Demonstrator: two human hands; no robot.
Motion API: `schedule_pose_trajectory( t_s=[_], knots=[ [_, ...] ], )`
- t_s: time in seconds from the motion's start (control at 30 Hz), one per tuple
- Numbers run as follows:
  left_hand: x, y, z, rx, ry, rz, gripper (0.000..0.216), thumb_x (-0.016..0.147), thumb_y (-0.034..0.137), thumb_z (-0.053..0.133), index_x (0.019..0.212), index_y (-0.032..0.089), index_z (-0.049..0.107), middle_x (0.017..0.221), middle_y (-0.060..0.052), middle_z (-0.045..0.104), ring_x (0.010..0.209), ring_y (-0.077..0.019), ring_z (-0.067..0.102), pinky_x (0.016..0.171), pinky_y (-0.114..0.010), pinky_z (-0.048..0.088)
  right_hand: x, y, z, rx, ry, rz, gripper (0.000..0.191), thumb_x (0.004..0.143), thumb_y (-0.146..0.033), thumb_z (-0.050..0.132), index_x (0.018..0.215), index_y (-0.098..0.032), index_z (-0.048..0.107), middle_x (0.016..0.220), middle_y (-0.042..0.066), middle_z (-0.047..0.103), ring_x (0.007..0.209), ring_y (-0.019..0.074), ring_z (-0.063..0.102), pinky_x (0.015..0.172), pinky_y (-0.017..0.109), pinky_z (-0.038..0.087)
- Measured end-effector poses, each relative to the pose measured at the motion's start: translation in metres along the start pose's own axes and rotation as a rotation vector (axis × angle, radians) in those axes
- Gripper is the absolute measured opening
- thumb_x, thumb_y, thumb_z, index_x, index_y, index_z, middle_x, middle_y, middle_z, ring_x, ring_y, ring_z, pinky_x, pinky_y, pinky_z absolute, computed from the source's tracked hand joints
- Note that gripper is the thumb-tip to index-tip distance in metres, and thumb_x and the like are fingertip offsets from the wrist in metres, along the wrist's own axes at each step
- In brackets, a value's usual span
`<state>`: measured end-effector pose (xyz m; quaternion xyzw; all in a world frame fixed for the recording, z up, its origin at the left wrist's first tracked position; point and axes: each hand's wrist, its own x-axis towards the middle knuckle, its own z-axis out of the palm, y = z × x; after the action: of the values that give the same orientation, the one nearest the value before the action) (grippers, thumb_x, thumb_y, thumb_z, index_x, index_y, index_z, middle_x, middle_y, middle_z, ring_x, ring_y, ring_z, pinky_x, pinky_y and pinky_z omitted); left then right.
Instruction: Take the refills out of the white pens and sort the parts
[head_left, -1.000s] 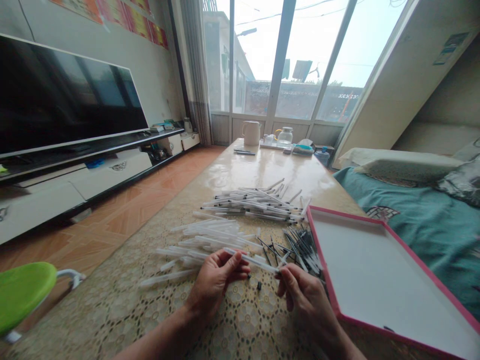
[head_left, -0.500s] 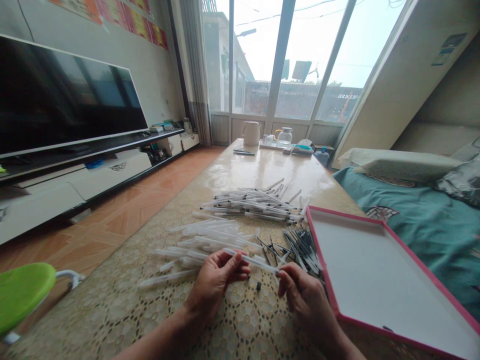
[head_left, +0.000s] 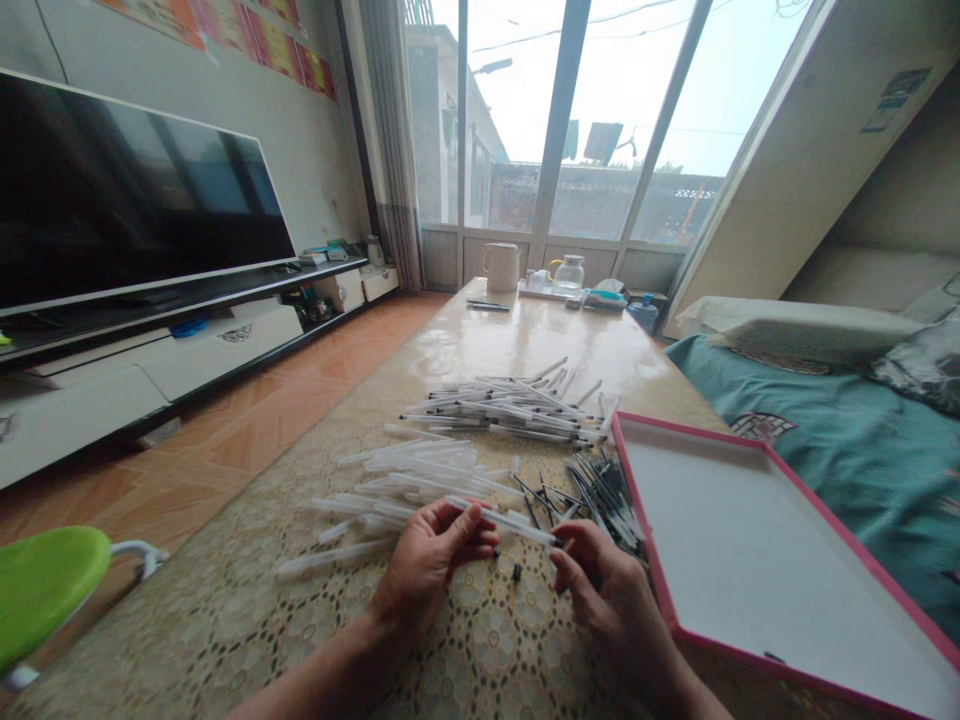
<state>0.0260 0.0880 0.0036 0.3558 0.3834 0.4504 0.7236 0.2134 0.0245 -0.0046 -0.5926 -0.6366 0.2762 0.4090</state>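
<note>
My left hand point(head_left: 435, 550) is closed around a white translucent pen point(head_left: 517, 522), held at a slant above the table with its black end to the right. A small black piece point(head_left: 496, 553) shows at the left fingertips. At the pen's black end, my right hand point(head_left: 604, 570) has its thumb and forefinger curled about the tip; the exact contact is partly hidden. Below the pen, a small black plug point(head_left: 517, 572) lies on the tablecloth. White barrels point(head_left: 420, 470) are heaped beyond my left hand, and dark thin refills point(head_left: 604, 490) lie beyond my right.
Farther back lies a pile of pens with black ends point(head_left: 517, 405). A shallow pink-rimmed box point(head_left: 787, 570) sits to the right. On the patterned table point(head_left: 480, 660), a kettle point(head_left: 502, 268) and a glass pitcher point(head_left: 570, 274) stand at the far end. A green stool point(head_left: 52, 590) is at left.
The fingers of my right hand have shifted slightly around the pen's end, and its black tip shows more. My left hand keeps the pen in nearly the same place.
</note>
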Motion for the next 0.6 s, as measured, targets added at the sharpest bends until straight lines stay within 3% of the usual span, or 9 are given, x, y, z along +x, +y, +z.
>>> schedule_pose_trajectory(
  t_s=[0.13, 0.3, 0.5, 0.6],
  knots=[
    [-0.0007, -0.0009, -0.0004, 0.012, -0.021, 0.002, 0.025, 0.064, 0.033, 0.074, 0.076, 0.012, 0.069, 0.064, -0.004, 0.068, 0.056, -0.0104, 0.062, 0.056, -0.018, 0.051, 0.0001, -0.0013, -0.0001, -0.048, 0.039, -0.04, 0.037, 0.091, -0.04, 0.033, 0.068, -0.018, 0.053, 0.051, -0.001, 0.055, 0.046, 0.0111, 0.051, 0.049, 0.02, 0.038],
    [-0.0001, -0.0009, -0.0002, -0.007, -0.006, -0.001, 0.024, 0.064, 0.032, 0.074, 0.076, 0.013, 0.069, 0.064, -0.003, 0.068, 0.057, -0.0103, 0.062, 0.056, -0.018, 0.051, 0.0003, 0.0026, 0.0019, -0.021, 0.014, -0.025, 0.028, 0.088, -0.043, 0.041, 0.087, -0.018, 0.053, 0.056, -0.002, 0.057, 0.049, 0.0118, 0.052, 0.049, 0.02, 0.039],
    [-0.0003, 0.0004, 0.0, -0.009, -0.028, 0.007, 0.023, 0.066, 0.031, 0.072, 0.078, 0.012, 0.069, 0.065, -0.003, 0.068, 0.057, -0.0103, 0.062, 0.056, -0.018, 0.051, -0.0007, 0.0042, 0.0028, -0.011, 0.016, -0.004, 0.038, 0.091, -0.042, 0.031, 0.07, -0.018, 0.053, 0.051, -0.001, 0.056, 0.045, 0.0112, 0.05, 0.048, 0.021, 0.036],
    [-0.0011, 0.001, 0.0003, -0.015, -0.022, 0.007, 0.021, 0.067, 0.03, 0.072, 0.077, 0.012, 0.069, 0.065, -0.003, 0.068, 0.057, -0.0098, 0.062, 0.056, -0.018, 0.051, -0.0006, 0.0043, 0.0026, -0.005, 0.001, -0.003, 0.031, 0.089, -0.043, 0.037, 0.081, -0.018, 0.052, 0.054, -0.002, 0.056, 0.047, 0.0117, 0.051, 0.048, 0.02, 0.037]
  ],
)
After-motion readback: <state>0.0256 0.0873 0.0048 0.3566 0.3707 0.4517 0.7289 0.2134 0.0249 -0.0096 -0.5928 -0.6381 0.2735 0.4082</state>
